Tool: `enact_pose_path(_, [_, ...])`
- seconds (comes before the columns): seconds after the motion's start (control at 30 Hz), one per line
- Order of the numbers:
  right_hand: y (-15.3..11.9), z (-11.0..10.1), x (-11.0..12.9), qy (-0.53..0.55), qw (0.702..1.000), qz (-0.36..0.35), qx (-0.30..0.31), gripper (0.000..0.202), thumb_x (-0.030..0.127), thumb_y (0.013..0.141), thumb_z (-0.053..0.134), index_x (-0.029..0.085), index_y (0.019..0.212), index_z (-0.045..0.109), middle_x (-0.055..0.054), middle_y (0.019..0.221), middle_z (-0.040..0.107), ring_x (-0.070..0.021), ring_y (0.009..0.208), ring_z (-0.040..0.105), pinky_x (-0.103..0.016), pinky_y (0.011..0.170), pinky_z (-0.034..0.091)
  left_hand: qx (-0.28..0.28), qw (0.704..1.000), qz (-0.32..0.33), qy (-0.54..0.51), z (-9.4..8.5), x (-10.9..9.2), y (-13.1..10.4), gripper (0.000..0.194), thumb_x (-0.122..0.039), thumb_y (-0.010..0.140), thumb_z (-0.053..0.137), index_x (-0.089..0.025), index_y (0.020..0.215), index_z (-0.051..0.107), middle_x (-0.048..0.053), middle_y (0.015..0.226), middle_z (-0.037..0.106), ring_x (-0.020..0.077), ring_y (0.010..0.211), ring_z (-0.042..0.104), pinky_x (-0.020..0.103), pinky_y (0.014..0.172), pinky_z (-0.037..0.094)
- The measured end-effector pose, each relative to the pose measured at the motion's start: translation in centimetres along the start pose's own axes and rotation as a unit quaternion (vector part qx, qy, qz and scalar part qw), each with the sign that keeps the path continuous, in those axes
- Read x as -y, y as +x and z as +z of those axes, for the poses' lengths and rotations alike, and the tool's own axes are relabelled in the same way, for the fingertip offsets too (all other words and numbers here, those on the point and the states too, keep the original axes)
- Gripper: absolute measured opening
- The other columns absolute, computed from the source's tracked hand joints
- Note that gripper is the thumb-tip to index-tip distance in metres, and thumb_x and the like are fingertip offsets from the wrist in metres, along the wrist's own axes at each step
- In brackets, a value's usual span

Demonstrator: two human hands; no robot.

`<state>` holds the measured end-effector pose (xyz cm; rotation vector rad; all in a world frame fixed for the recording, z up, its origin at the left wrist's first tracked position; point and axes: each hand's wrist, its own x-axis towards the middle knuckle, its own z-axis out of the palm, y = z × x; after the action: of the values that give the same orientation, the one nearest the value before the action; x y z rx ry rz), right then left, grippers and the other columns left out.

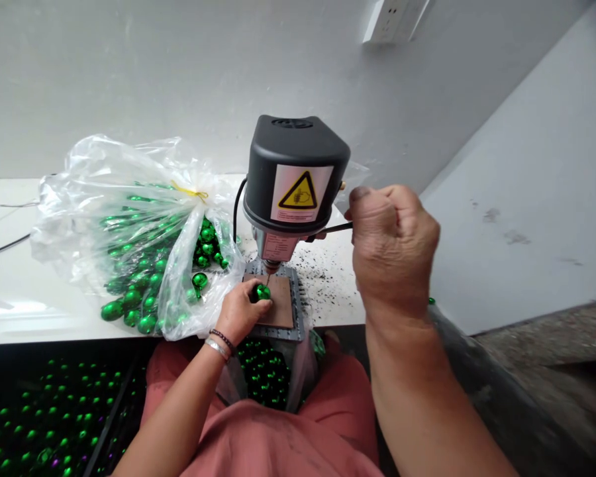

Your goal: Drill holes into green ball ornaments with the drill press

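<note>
Here's the glossy, round green ball (263,292), on the flat brown board (281,305), under the drill bit (269,278) – contact is hard to judge. A crinkled plastic bag (89,172) crowds the left; there's more room right, over the shaving-strewn white table (347,317). Left hand (238,309) pinches the ball – right hand (396,248) wraps the lever (338,228).

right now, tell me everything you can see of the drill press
The drill press stands on the white table: a rounded black housing, vented on top, with a warning label in front, over a metallic-looking grey lower body. A thin bit points down at a green ball; whether they touch is unclear. The grey slotted base carries a brown board. The right hand grips the lever on its right side.
</note>
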<state>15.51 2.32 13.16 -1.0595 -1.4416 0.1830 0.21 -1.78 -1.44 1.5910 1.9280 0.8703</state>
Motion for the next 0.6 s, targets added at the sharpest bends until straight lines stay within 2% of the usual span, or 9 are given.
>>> enact_pose_path(0.07, [0.3, 0.0, 0.1, 0.002, 1.000, 0.021, 0.017, 0.029, 0.039, 0.081, 0.047, 0.018, 0.060, 0.047, 0.005, 0.049, 0.038, -0.0054, 0.048, 0.034, -0.022, 0.050, 0.030, 0.041, 0.999, 0.004, 0.007, -0.9, -0.2, -1.2, 0.042, -0.027, 0.069, 0.062, -0.016, 0.109, 0.062, 0.008, 0.104, 0.066, 0.0218, 0.095, 0.060, 0.033, 0.086, 0.044])
enact_pose_path(0.2, [-0.2, -0.1, 0.0, 0.006, 0.999, 0.041, 0.020, 0.028, 0.040, 0.080, 0.047, 0.019, 0.062, 0.047, 0.005, 0.050, 0.037, -0.0058, 0.049, 0.034, -0.023, 0.051, 0.029, 0.181, 0.982, 0.051, -0.003, -2.6, -0.8, -3.7, 0.049, -0.032, 0.066, 0.067, -0.018, 0.113, 0.061, 0.007, 0.108, 0.065, 0.0215, 0.096, 0.059, 0.031, 0.086, 0.045])
enact_pose_path(0.27, [-0.4, -0.2, 0.0, 0.006, 0.999, 0.042, 0.020, 0.028, 0.040, 0.080, 0.047, 0.019, 0.062, 0.047, 0.005, 0.049, 0.036, -0.0060, 0.048, 0.033, -0.024, 0.050, 0.029, 0.197, 0.978, 0.062, -0.014, -3.3, -1.0, -4.3, 0.054, -0.037, 0.065, 0.068, -0.018, 0.115, 0.060, 0.008, 0.109, 0.064, 0.0207, 0.092, 0.060, 0.030, 0.083, 0.046])
enact_pose_path(0.33, [-0.5, -0.2, 0.1, 0.009, 0.999, 0.041, 0.019, 0.029, 0.041, 0.079, 0.047, 0.019, 0.062, 0.047, 0.005, 0.049, 0.035, -0.0063, 0.048, 0.033, -0.024, 0.050, 0.029, 0.153, 0.986, 0.056, -0.021, -3.9, -1.0, -4.1, 0.051, -0.039, 0.069, 0.066, -0.018, 0.116, 0.060, 0.008, 0.108, 0.064, 0.0189, 0.087, 0.060, 0.029, 0.080, 0.047])
enact_pose_path(0.37, [-0.5, -0.2, 0.1, 0.011, 0.999, 0.041, 0.017, 0.029, 0.042, 0.079, 0.047, 0.019, 0.062, 0.047, 0.005, 0.049, 0.036, -0.0065, 0.048, 0.033, -0.024, 0.050, 0.029, 0.110, 0.993, 0.048, -0.019, -4.2, -0.8, -3.7, 0.047, -0.038, 0.072, 0.062, -0.018, 0.114, 0.060, 0.008, 0.107, 0.065, 0.0181, 0.085, 0.060, 0.028, 0.080, 0.047])
enact_pose_path(0.43, [-0.6, -0.2, 0.2, 0.016, 0.999, 0.043, 0.012, 0.029, 0.042, 0.079, 0.047, 0.019, 0.061, 0.046, 0.005, 0.049, 0.036, -0.0067, 0.048, 0.034, -0.025, 0.050, 0.030, -0.005, 1.000, 0.027, 0.015, -4.9, 0.1, -2.2, 0.036, -0.034, 0.080, 0.053, -0.017, 0.111, 0.062, 0.008, 0.105, 0.065, 0.0182, 0.090, 0.060, 0.029, 0.084, 0.046])
enact_pose_path(0.5, [-0.7, -0.1, 0.1, 0.021, 0.999, 0.047, 0.010, 0.030, 0.043, 0.079, 0.047, 0.019, 0.061, 0.046, 0.005, 0.049, 0.037, -0.0070, 0.048, 0.034, -0.025, 0.050, 0.030, -0.123, 0.987, 0.006, 0.103, -5.7, 1.7, -0.3, 0.033, -0.027, 0.084, 0.045, -0.015, 0.110, 0.062, 0.011, 0.109, 0.063, 0.0208, 0.104, 0.055, 0.032, 0.094, 0.041])
enact_pose_path(0.53, [-0.7, -0.1, 0.1, 0.023, 0.999, 0.047, 0.010, 0.030, 0.043, 0.079, 0.047, 0.019, 0.061, 0.046, 0.004, 0.049, 0.037, -0.0071, 0.047, 0.034, -0.025, 0.050, 0.030, -0.146, 0.976, -0.014, 0.159, -6.0, 2.5, 0.6, 0.034, -0.023, 0.083, 0.043, -0.013, 0.110, 0.061, 0.013, 0.111, 0.061, 0.0224, 0.107, 0.053, 0.033, 0.096, 0.039])
enact_pose_path(0.6, [-0.8, -0.1, -0.1, 0.023, 0.999, 0.042, 0.012, 0.030, 0.044, 0.079, 0.047, 0.020, 0.061, 0.046, 0.004, 0.049, 0.038, -0.0074, 0.047, 0.034, -0.025, 0.050, 0.030, -0.132, 0.953, -0.064, 0.264, -6.6, 4.2, 2.1, 0.037, -0.021, 0.082, 0.043, -0.011, 0.113, 0.059, 0.017, 0.110, 0.059, 0.0268, 0.105, 0.054, 0.038, 0.093, 0.041])
